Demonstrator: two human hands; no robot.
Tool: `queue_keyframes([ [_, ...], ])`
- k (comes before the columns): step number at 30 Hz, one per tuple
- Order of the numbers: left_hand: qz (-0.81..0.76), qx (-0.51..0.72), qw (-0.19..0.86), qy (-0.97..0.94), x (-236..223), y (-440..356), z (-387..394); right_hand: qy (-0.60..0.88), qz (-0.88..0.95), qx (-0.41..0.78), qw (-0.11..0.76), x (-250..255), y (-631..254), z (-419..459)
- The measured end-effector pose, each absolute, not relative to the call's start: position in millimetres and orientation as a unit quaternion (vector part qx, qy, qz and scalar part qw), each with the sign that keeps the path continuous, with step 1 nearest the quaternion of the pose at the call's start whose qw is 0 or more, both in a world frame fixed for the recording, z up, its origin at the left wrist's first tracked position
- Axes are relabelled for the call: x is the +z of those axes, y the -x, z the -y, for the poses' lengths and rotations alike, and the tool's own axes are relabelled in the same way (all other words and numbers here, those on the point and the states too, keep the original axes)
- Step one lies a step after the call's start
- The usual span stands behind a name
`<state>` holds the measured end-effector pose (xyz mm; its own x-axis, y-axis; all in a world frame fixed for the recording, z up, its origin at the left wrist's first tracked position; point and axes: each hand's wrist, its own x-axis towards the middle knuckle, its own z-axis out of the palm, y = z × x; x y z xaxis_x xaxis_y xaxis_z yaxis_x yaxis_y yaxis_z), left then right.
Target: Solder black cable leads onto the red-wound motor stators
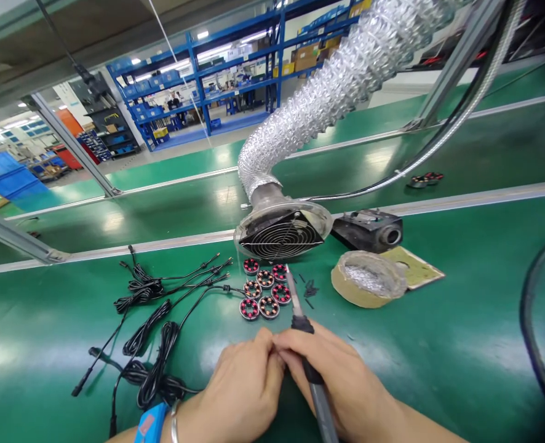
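Observation:
A soldering iron (316, 384) lies in my right hand (346, 375), its metal tip pointing away over the green bench. The thumb and fingers of my left hand (245, 381) are pinched together, their tips meeting those of the right hand; whatever sits between them is hidden. Beyond the hands, several small round motor stators (268, 306) with red and copper-coloured windings stand in a cluster. Coiled black cables (162, 363) lie on the left, one lead reaching the stators. Short black tube pieces (310, 288) are scattered right of the cluster.
Behind the stators sits a fume extractor hood (282, 237) with a silver duct (318, 86). To the right are a tape-wrapped ring (369, 280), a yellow sponge pad (413, 269) and a black soldering iron holder (369, 229). A dark cable (531, 307) hangs at far right.

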<state>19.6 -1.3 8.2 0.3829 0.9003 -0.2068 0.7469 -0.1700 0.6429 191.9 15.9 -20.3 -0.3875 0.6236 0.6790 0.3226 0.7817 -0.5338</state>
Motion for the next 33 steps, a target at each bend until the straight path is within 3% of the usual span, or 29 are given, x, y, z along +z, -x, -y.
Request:
queue_keyframes([
  [7, -0.549, 0.163, 0.420, -0.704, 10.5, -16.6, -3.4, 0.330, 0.796, 0.232, 0.451, -21.6, -201.4, -22.7],
  [16, -0.523, 0.245, 0.601, -0.552, -13.4, -15.1, -8.8, 0.323, 0.802, 0.196, 0.463, -26.2, -195.7, -23.4],
  [33, -0.586, 0.260, 0.562, -0.523, -9.2, -23.4, -20.1, 0.388, 0.775, 0.256, 0.428, -2.9, -251.3, -15.8],
])
